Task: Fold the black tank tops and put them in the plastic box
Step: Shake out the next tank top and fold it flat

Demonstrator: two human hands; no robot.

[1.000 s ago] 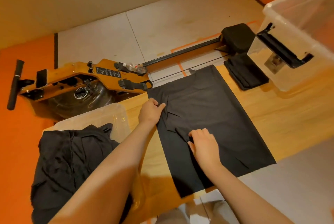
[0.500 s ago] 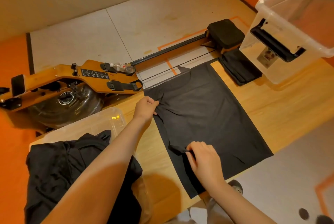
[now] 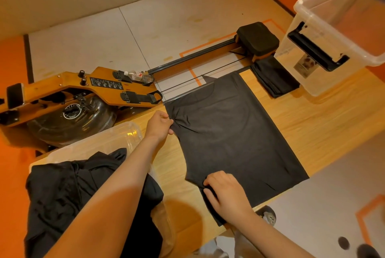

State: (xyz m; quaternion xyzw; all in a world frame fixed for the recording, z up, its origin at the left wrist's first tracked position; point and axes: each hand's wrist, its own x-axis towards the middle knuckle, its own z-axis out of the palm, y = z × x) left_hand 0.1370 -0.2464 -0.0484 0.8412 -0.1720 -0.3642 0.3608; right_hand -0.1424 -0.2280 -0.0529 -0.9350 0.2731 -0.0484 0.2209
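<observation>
Pale wooden table (image 3: 312,124), light grain. On it: black tank top (image 3: 229,132) spread flat, far end at the table edge. Pinches its left edge with left hand (image 3: 159,125), fingers curled on fabric. Pinches the near-left edge with right hand (image 3: 226,192). Folded tank top (image 3: 275,78) just beside clear plastic box (image 3: 312,82), far right. Heap of black tops (image 3: 83,195) in clear bin (image 3: 100,141), near left. Beyond: wooden rowing machine (image 3: 83,89) on pale floor mats, orange tape lines, beige wall.

Bare table (image 3: 312,124) between tank top (image 3: 233,132), plastic box (image 3: 325,82).
</observation>
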